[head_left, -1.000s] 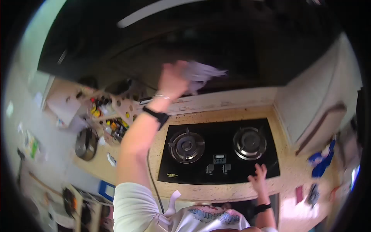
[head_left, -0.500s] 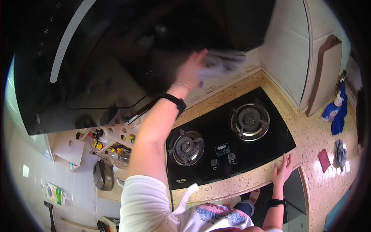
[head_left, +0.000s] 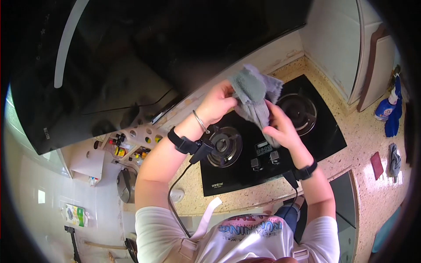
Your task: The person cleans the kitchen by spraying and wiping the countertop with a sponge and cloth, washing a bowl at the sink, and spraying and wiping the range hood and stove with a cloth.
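Observation:
A crumpled grey cloth (head_left: 250, 90) is held up between both hands, above the black gas stove (head_left: 237, 177). My left hand (head_left: 218, 104) pinches its left side, with thumb and fingers closed on the fabric. From the right, my right hand (head_left: 284, 128) grips the lower right folds, its thumb in front. Parts of the fingers are hidden behind the cloth. Under the hands lie the left burner (head_left: 222, 146) and the right burner (head_left: 302, 115), the latter partly covered by the cloth.
A glossy black range hood (head_left: 105, 70) hangs at upper left. On the right counter lie a dark red cloth (head_left: 376, 165) and a grey rag (head_left: 394, 160), near a blue spray bottle (head_left: 385, 108). A rack of bottles (head_left: 120, 144) stands left of the stove.
My left hand has come down from the hood with the cloth. My right hand has left the counter's front edge and taken hold of the cloth too.

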`<state>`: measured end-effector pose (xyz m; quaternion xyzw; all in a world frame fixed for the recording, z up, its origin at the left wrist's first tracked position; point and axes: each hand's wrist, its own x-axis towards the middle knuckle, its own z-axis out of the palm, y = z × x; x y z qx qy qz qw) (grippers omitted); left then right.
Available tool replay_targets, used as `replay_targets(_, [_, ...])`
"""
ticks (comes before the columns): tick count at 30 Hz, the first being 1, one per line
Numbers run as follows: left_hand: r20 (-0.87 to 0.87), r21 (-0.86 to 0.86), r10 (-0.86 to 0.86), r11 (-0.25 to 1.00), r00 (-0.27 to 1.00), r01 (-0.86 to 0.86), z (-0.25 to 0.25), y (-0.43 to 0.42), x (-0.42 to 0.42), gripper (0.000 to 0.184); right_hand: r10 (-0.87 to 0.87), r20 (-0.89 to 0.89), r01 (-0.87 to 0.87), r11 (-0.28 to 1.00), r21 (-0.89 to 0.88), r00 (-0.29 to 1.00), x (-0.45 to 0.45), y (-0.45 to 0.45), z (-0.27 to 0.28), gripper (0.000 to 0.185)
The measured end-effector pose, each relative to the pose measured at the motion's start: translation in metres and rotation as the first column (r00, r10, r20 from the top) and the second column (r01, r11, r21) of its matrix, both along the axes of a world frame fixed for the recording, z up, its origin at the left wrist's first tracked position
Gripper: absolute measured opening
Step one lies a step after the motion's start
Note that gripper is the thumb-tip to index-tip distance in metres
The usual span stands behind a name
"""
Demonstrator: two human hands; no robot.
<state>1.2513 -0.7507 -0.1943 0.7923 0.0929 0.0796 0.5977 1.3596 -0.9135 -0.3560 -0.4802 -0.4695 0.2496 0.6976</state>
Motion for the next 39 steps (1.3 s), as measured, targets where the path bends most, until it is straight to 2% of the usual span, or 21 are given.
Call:
replay_targets(2, [-0.048, -0.257, -0.071, 0.965, 0.996, 0.057, 0.002, -0.003, -0.012, 0.055, 0.182, -0.133, -0.159, 0.973, 0.168, 0.974, -0.025, 0.024, 0.004, 0.073])
replay_targets(4, [-0.16, -0.247, -0.064, 0.969, 0.985, 0.023, -0.005, 0.002, -0.028, 0.049, 0.307, -0.153, -0.315, 0.949, -0.031, 0.939, -0.041, 0.021, 0.008, 0.044])
replay_targets(6, [-0.228, -0.119, -0.077, 0.992, 0.971, 0.05, -0.029, 0.02, -0.045, 0.048, 0.217, 0.034, -0.21, 0.967, -0.145, 0.976, -0.048, 0.016, 0.011, 0.035])
replay_targets(7, [-0.357, -0.078, -0.058, 0.996, 0.932, 0.032, -0.036, 0.033, -0.056, 0.039, 0.091, 0.269, -0.061, 0.991, -0.118, 0.959, -0.046, 0.014, 0.007, 0.034])
replay_targets(8, [-0.407, 0.072, 0.021, 0.997, 0.913, 0.009, -0.043, 0.04, -0.065, 0.036, -0.044, 0.49, 0.08, 0.995, -0.052, 0.871, -0.042, 0.014, 0.004, 0.034])
replay_targets(10, [-0.451, 0.385, 0.204, 0.923, 0.869, -0.017, -0.047, 0.049, -0.079, 0.029, 0.035, 0.217, -0.024, 0.998, -0.053, 0.976, -0.045, 0.003, 0.017, 0.032])
replay_targets(12, [-0.189, 0.722, 0.182, 0.692, 0.965, 0.011, -0.057, 0.07, -0.096, 0.021, -0.051, 0.424, 0.051, 0.999, 0.011, 0.904, -0.05, -0.008, 0.042, 0.03])
replay_targets(14, [-0.112, 0.862, 0.146, 0.506, 0.983, 0.024, -0.027, 0.068, -0.105, 0.013, -0.064, 0.666, 0.043, 0.998, 0.049, 0.743, -0.061, -0.021, 0.07, 0.034])
replay_targets(16, [-0.224, 0.594, 0.029, 0.796, 0.974, 0.113, 0.007, 0.064, -0.113, 0.012, -0.03, 0.788, -0.035, 0.997, 0.065, 0.616, -0.069, -0.037, 0.098, 0.047])
replay_targets(18, [-0.256, 0.336, -0.031, 0.935, 0.966, 0.119, 0.036, 0.049, -0.117, 0.012, -0.097, 0.781, -0.043, 0.987, 0.157, 0.617, -0.063, -0.047, 0.121, 0.056])
replay_targets(19, [-0.252, 0.249, -0.022, 0.965, 0.968, 0.086, 0.05, 0.039, -0.114, 0.012, -0.166, 0.666, -0.001, 0.97, 0.243, 0.727, -0.061, -0.038, 0.114, 0.07])
replay_targets(21, [-0.261, 0.233, 0.04, 0.972, 0.964, 0.023, 0.053, 0.036, -0.106, 0.021, 0.134, 0.075, -0.151, 0.933, 0.326, 0.988, -0.076, -0.005, 0.077, 0.079])
replay_targets(22, [-0.232, 0.561, 0.111, 0.827, 0.966, 0.04, 0.058, 0.033, -0.109, 0.025, 0.245, -0.201, -0.143, 0.897, 0.419, 0.949, -0.086, 0.014, 0.057, 0.082])
replay_targets(24, [-0.109, 0.97, 0.195, 0.237, 0.975, 0.061, 0.07, 0.019, -0.112, 0.034, 0.376, -0.478, -0.093, 0.852, 0.515, 0.794, -0.121, 0.053, 0.032, 0.087])
replay_targets(26, [0.243, 0.928, 0.023, -0.296, 0.97, -0.225, 0.111, 0.014, -0.139, 0.053, 0.395, -0.474, -0.047, 0.804, 0.593, 0.787, -0.146, 0.082, 0.061, 0.082])
replay_targets(29, [0.528, 0.563, -0.165, -0.666, 0.833, -0.489, 0.177, 0.002, -0.194, 0.061, 0.277, -0.358, 0.05, 0.725, 0.687, 0.892, -0.15, 0.113, 0.144, 0.058])
replay_targets(31, [0.603, 0.331, -0.223, -0.803, 0.766, -0.495, 0.207, 0.014, -0.221, 0.067, -0.26, 0.097, 0.108, 0.671, 0.734, 0.961, -0.135, 0.125, 0.206, 0.05])
replay_targets(33, [0.617, 0.223, -0.252, -0.853, 0.746, -0.472, 0.231, 0.042, -0.236, 0.075, -0.782, 0.383, 0.076, 0.477, 0.876, 0.492, -0.132, 0.164, 0.257, 0.043])
replay_targets(36, [0.579, 0.117, -0.241, -0.921, 0.779, -0.372, 0.252, 0.081, -0.247, 0.083, -0.971, 0.078, 0.087, 0.1, 0.991, 0.228, -0.124, 0.233, 0.271, 0.009])
replay_targets(38, [0.539, 0.014, -0.294, -0.934, 0.79, -0.357, 0.254, 0.089, -0.245, 0.087, -0.579, 0.501, -0.073, 0.605, 0.793, 0.644, -0.071, 0.184, 0.28, 0.018])
replay_targets(39, [0.534, -0.004, -0.298, -0.936, 0.791, -0.351, 0.255, 0.089, -0.244, 0.088, -0.809, 0.442, 0.214, 0.545, 0.811, 0.387, -0.046, 0.153, 0.273, 0.051])
